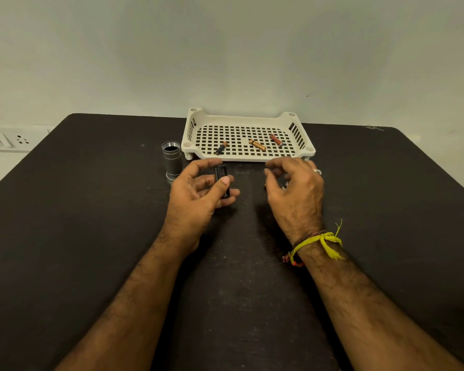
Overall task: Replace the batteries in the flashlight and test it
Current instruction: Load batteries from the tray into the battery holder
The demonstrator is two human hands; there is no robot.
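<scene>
Item: white perforated tray [300, 152], taken as the landmark, standing at the far edge of the dark table [78, 210].

Inside the tray: three batteries, well apart. A dark one [221, 148] lay toward the left, a gold one [257, 145] at the centre, a reddish one [276, 140] toward the right. Whether these were spent or fresh could not be told.

Just left of the tray: flashlight body [172, 163], standing upright on its wider end with the open mouth facing up — probably parked so to keep it from rolling and ready to take its insert.

In front of the tray, left of centre: left hand [198, 195], closed on a black battery holder [222, 180], thumb across its near face and fingers curled behind. The grip left the holder's upper part exposed, likely for loading cells.

In front of the tray, right of centre: right hand [292, 191], ring on one finger, yellow thread [324, 241] at the wrist. Its fingers were bent toward the thumb in a narrow pinch; something small glinted below the palm, yet whether the hand held anything could not be told.

Judged stage: holder out of the flashlight, reloading not yet finished, test still to come.
</scene>
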